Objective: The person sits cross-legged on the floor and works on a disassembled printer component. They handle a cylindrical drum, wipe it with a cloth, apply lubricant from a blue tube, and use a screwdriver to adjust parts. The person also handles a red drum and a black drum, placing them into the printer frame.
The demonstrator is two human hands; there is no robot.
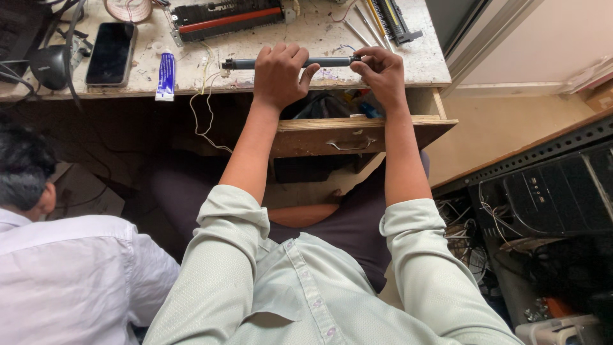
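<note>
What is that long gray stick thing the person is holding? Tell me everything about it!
The roller is a long, thin, dark gray rod, smooth and rubbery-looking, with a narrower end on the left. It lies level, sideways, just above the desk's front edge. The left hand wraps over its middle, hiding that part. The right hand pinches its right end with the fingertips. Whether it touches the desk cannot be told.

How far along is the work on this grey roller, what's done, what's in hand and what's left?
Done: the grey roller is out and free, apart from the black and red unit lying on the table. In hand: the left hand grips its middle while the right hand pinches its right end. Left: the roller is not fitted into anything yet, and the white and blue tube lies untouched.
</note>
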